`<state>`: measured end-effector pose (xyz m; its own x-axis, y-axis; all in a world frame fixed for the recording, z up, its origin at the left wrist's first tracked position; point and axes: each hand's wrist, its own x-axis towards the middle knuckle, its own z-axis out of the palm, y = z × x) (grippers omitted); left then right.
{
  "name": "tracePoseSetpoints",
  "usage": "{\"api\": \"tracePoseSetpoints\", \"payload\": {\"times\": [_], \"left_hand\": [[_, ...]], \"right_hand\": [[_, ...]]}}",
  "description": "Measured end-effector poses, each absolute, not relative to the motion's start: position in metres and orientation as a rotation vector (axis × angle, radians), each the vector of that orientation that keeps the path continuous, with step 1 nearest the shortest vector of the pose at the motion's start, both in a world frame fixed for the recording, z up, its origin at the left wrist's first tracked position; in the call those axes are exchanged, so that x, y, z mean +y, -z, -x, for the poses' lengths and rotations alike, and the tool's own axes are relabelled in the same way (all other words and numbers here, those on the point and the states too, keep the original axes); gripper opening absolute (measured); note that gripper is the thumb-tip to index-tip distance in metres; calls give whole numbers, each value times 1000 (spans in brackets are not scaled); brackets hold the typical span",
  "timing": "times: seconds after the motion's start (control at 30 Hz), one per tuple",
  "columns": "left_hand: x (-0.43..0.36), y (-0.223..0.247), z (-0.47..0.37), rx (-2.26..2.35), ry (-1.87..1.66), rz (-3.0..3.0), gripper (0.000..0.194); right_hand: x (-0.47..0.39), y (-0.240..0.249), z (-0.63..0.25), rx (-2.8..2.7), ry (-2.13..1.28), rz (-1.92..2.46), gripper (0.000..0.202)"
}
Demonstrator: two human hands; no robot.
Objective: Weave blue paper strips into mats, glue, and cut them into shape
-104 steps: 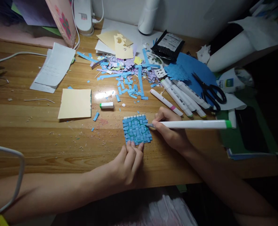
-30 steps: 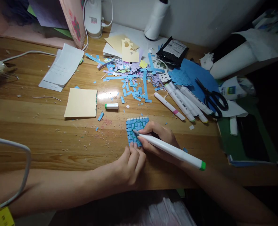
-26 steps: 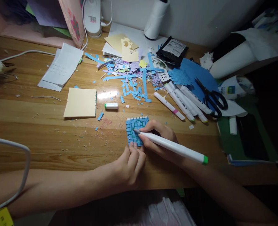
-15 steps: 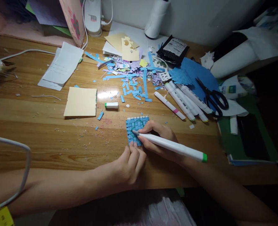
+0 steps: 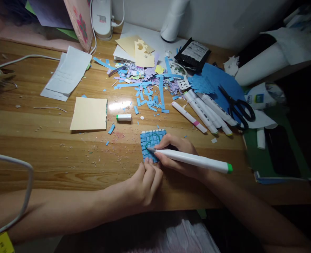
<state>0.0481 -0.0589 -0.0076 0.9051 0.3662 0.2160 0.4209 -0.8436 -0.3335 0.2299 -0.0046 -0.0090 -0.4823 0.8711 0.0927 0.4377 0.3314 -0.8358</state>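
Near the middle of the near edge of the wooden worktop (image 5: 45, 151) lies a small square woven from blue paper strips (image 5: 146, 138), with pale strip ends along its far edge and a rounded green outline on its face. The person's right hand (image 5: 180, 153) grips a long white marker with a green end (image 5: 194, 159), thumb and fingers closed just behind its grey tip, which is over the left part of the square (whether it touches the paper is too small to tell). The left hand (image 5: 145, 182) has its fingers bent, their tips on the square's near edge; whether they pinch or only press it cannot be told. Beyond the square's far left corner lies a short white cap with a green end (image 5: 124, 117), with a square cream paper sheet (image 5: 89, 114) farther left. Toward the worktop's far edge spreads a heap of blue and lilac paper scraps (image 5: 147, 74); black scissors (image 5: 237, 106) lie toward the right edge.
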Motion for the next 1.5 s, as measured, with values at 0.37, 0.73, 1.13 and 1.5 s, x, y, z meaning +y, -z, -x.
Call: {"api": "tracePoseSetpoints", "payload": {"times": [0.37, 0.73, 1.13, 1.5], "left_hand": [[-60, 6, -49, -599, 182, 2699, 34], [-58, 7, -49, -580, 224, 2680, 34], [-60, 6, -49, -608, 201, 2695, 33], [-60, 6, -49, -623, 179, 2703, 33]], "right_hand": [[-4, 10, -231, -2071, -1103, 1140, 6], [-3, 8, -232, -2031, -1138, 1163, 7], [-2, 8, -232, -2065, -1128, 1169, 10], [-3, 9, -233, -2066, -1133, 1125, 12]]}}
